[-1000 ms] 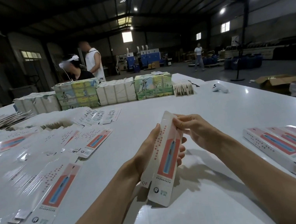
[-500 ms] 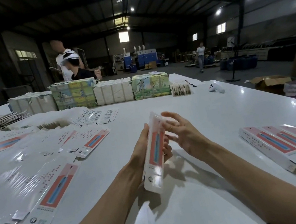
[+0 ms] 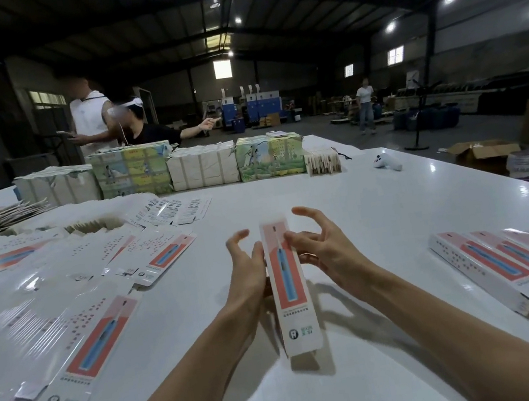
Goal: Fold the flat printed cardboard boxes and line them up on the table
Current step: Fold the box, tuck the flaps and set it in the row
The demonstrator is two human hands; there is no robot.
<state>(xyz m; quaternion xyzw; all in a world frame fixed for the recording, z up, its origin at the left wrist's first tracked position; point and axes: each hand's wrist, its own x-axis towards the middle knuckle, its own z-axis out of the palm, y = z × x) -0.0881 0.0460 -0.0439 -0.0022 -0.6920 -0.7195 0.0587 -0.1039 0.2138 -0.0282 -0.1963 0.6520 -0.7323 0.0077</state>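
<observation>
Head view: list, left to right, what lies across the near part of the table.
flat box pile → left hand → held box → right hand → row of folded boxes

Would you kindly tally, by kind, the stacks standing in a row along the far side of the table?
White paper-wrapped stacks: 2
Green-and-yellow printed stacks: 2
Small stack of plain cards: 1
Total: 5
</observation>
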